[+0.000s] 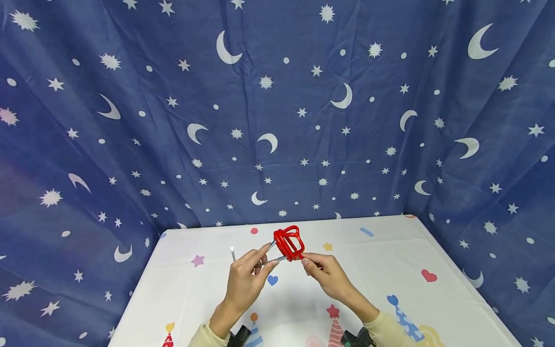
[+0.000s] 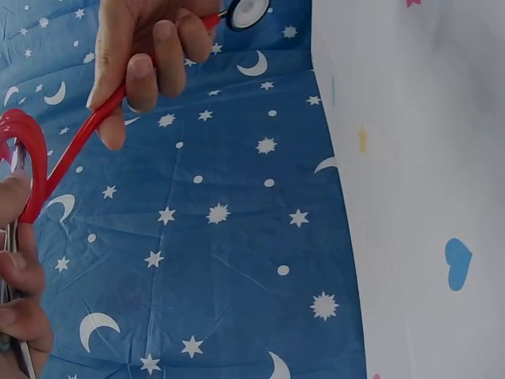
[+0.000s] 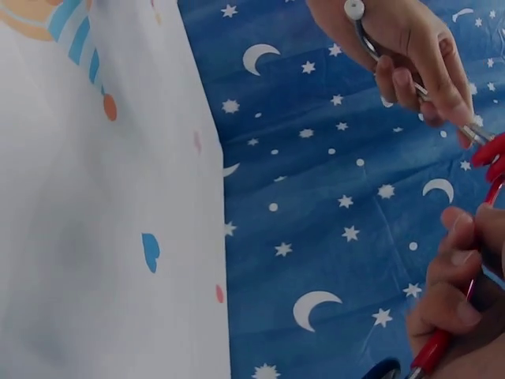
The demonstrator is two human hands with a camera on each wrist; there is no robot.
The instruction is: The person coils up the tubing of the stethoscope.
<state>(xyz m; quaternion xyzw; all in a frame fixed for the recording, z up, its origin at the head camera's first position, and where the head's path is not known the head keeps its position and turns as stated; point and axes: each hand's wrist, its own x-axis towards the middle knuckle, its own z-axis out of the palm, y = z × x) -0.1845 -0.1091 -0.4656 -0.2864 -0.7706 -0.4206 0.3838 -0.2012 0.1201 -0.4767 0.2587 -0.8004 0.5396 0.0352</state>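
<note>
A stethoscope with red tubing (image 1: 286, 245) is held up in front of me, its tubing wound in several loops around the metal ear tubes (image 1: 270, 262). My left hand (image 1: 244, 280) grips these ear tubes between thumb and fingers. One white ear tip (image 1: 231, 248) pokes out behind that hand and also shows in the right wrist view. On the other side, my right hand (image 1: 328, 275) pinches the free stretch of red tube (image 2: 83, 136), which runs taut from the loops. Beyond its fingers the round chest piece (image 2: 248, 13) appears in the left wrist view.
Below the hands lies a table with a white cloth (image 1: 368, 270), printed with hearts, stars and party hats. A dark blue curtain (image 1: 299, 183) with moons and stars hangs behind and at both sides of the table.
</note>
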